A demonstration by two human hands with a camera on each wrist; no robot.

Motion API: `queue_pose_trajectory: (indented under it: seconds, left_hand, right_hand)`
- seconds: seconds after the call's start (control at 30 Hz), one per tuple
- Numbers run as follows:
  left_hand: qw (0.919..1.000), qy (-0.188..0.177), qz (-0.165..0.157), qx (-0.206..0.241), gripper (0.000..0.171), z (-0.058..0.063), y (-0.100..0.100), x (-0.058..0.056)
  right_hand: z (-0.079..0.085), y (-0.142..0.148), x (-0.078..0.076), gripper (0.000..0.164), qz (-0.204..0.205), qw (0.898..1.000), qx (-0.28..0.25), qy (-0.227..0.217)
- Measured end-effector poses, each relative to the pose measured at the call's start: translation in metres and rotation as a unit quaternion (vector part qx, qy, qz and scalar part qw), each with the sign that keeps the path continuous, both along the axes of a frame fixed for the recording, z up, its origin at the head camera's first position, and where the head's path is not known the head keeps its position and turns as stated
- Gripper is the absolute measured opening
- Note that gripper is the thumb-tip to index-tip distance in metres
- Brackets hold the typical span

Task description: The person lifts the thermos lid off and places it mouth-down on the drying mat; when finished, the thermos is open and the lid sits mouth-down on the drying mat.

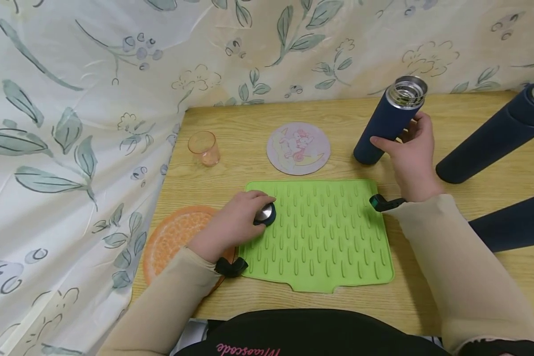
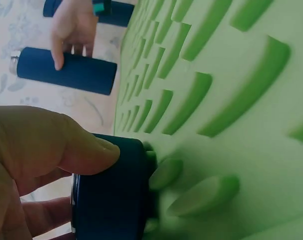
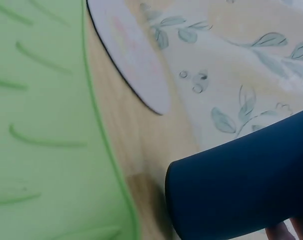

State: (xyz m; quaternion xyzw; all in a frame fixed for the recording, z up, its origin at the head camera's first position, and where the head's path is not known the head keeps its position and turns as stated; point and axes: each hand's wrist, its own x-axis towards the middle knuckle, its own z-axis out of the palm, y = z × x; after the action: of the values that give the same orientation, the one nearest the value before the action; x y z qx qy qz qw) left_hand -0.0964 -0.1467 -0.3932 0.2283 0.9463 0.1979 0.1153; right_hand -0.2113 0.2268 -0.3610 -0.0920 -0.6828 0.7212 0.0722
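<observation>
Left hand [image 1: 237, 217]: thumb and fingers pinch the cap [image 1: 266, 213] near the green mat's [image 1: 313, 284] left edge
Right hand [image 1: 415, 158]: curls round the uncapped bottle [image 1: 382, 121], toward the table's [image 1: 244, 116] far edge
Care: bottle best kept upright

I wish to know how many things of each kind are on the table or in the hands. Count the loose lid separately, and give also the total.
Dark blue flasks: 3 (one only partly in view)
Loose lid: 1
Tinted cup: 1
Green mat: 1
Round orange mat: 1
Round pinkish mat: 1
Total: 8
</observation>
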Motion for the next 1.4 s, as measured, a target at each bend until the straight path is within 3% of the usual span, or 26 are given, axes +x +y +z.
queue_pose_trajectory:
  seconds: [0.37, 0.5, 0.63, 0.77, 0.9, 0.97, 1.03, 1.17, 1.27, 1.4]
  left_hand:
    - [0.9995, -0.005, 0.018, 0.025, 0.074, -0.003, -0.003, 0.002]
    - [0.9987, 0.004, 0.022, 0.047, 0.075, -0.003, -0.007, 0.004]
    - [0.997, 0.026, 0.031, 0.066, 0.071, 0.0, -0.011, 0.009]
    - [0.9933, 0.053, 0.044, 0.093, 0.06, 0.006, -0.012, 0.016]
    - [0.9868, 0.091, 0.052, 0.124, 0.05, 0.01, -0.014, 0.024]
    - [0.9826, 0.11, 0.051, 0.14, 0.046, 0.012, -0.015, 0.028]
    - [0.9792, 0.128, 0.045, 0.151, 0.043, 0.014, -0.016, 0.03]
    - [0.9756, 0.149, 0.023, 0.159, 0.04, 0.015, -0.017, 0.034]
    - [0.9717, 0.169, -0.006, 0.165, 0.039, 0.016, -0.014, 0.038]
    - [0.9629, 0.201, -0.059, 0.17, 0.039, 0.017, -0.008, 0.042]
  right_hand:
    - [-0.013, 0.001, -0.011, 0.092, 0.008, 1.0, 0.028, -0.009]
    - [-0.012, 0.001, -0.009, 0.091, 0.012, 0.997, 0.067, -0.031]
    - [-0.009, 0.003, -0.001, 0.09, 0.008, 0.989, 0.138, -0.052]
    - [-0.007, 0.007, 0.018, 0.073, -0.053, 0.983, 0.176, -0.024]
    - [-0.005, 0.016, 0.041, 0.047, -0.16, 0.981, 0.101, 0.049]
    - [-0.003, 0.022, 0.051, 0.042, -0.216, 0.972, 0.035, 0.087]
    - [0.0, 0.028, 0.057, 0.043, -0.273, 0.957, 0.008, 0.098]
    - [0.001, 0.042, 0.062, 0.061, -0.35, 0.936, 0.012, 0.041]
    - [-0.002, 0.054, 0.06, 0.08, -0.353, 0.935, 0.012, -0.014]
    - [-0.007, 0.07, 0.053, 0.097, -0.34, 0.939, -0.02, -0.044]
